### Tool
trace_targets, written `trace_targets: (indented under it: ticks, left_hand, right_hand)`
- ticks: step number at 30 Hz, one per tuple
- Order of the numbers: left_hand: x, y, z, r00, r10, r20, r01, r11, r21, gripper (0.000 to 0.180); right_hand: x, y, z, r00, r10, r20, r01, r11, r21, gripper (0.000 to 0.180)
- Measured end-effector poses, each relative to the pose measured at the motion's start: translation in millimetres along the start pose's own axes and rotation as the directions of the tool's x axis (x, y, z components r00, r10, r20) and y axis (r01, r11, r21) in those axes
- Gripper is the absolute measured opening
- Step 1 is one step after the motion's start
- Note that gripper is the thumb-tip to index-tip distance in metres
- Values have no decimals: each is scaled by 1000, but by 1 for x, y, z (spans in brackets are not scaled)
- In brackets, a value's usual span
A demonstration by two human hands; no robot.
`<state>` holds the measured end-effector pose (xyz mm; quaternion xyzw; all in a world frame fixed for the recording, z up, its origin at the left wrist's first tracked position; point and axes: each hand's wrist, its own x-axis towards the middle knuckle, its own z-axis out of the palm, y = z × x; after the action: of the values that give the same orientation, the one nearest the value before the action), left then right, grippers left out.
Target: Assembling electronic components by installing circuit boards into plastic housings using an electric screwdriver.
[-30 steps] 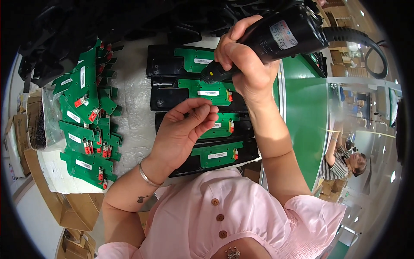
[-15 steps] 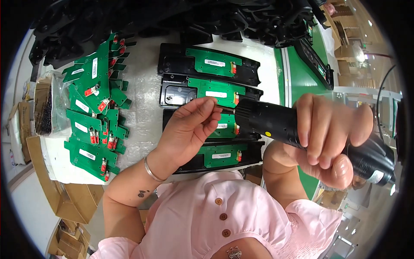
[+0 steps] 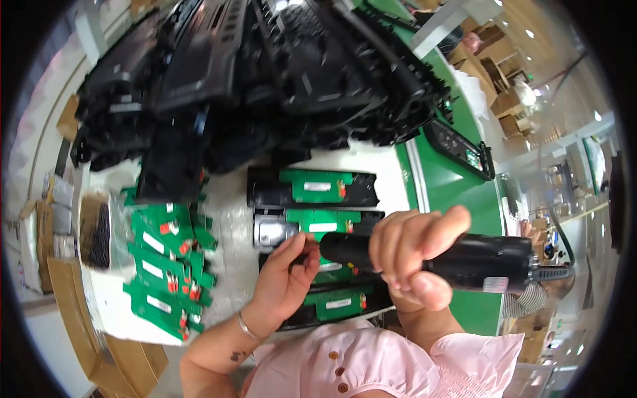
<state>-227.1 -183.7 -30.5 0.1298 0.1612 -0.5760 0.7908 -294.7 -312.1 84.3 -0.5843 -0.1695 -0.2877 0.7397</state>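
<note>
We saw the left hand [image 3: 285, 273] with its thumb and fingertips drawn together in a pinch; whether a small part sat between them, we could not tell. The right hand [image 3: 415, 255] was wrapped firmly around a black electric screwdriver [image 3: 490, 261], its nose pointing left, just beside those fingertips. Beneath, at the centre of the frame, we counted four green circuit boards [image 3: 313, 187] already lying in black plastic housings [image 3: 264, 191], set in a row on the white desk [image 3: 229, 278]; we could not make out which screws, if any, were in. Left of centre, a heap of loose circuit boards [image 3: 151, 266] remained outside any housing. Farther left stood a cardboard box [image 3: 88, 215] of small dark pieces. Across the top, we saw a large pile of black plastic parts [image 3: 265, 73], and at the upper right another black housing [image 3: 451, 146] lay apart on a green surface [image 3: 452, 215].
</note>
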Motion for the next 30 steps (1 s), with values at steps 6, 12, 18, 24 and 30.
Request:
trace_targets:
  ticks: [6,12,18,24,30]
  left_hand:
    - [-4,0,0,999,-46,3,46,999,-3,18]
    - [3,-1,7,995,-97,6,97,995,33,16]
    - [3,-2,2,993,-31,-110,34,999,21,14]
    - [2,-7,-1,999,-23,-28,25,997,68,17]
    - [-9,-12,8,986,-113,119,112,994,15,35]
  right_hand:
    - [0,-8,2,1000,-13,10,13,1000,-24,25]
    - [2,-13,2,995,-98,-15,96,991,-94,26]
    - [-2,-10,6,989,-146,28,148,984,-103,15]
    - [-10,-8,3,994,-110,11,111,986,-127,16]
    - [2,32,-2,973,18,-232,-75,967,-241,27]
